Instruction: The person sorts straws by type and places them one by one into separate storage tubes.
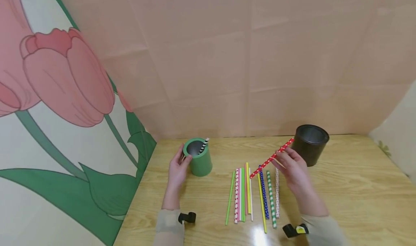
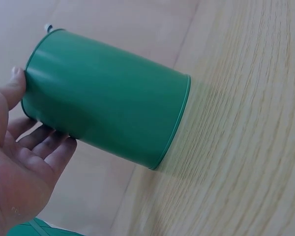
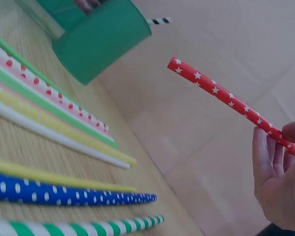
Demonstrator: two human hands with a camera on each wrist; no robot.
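Observation:
My left hand (image 1: pixel 178 170) holds the green can (image 1: pixel 202 164) at its upper left side, thumb at the rim and fingers against the wall. A black-and-white striped straw (image 1: pixel 203 146) leans inside that can, its end above the rim. Between thumb and fingers of my right hand (image 1: pixel 294 168) is a red straw with white stars (image 3: pixel 215 90); it slants in the air over the table, pointing toward the can. Under it, several paper straws lie side by side, among them a blue dotted straw (image 1: pixel 264 195), a green-striped straw (image 1: pixel 271 199) and a red-dotted white straw (image 1: pixel 236 197).
A black can (image 1: pixel 310 146) stands behind my right hand, near the back edge of the wooden table (image 1: pixel 360 188). Behind the table hangs a pinkish cloth (image 1: pixel 201 58). On the left, a panel with painted tulips (image 1: pixel 65 80) borders the table.

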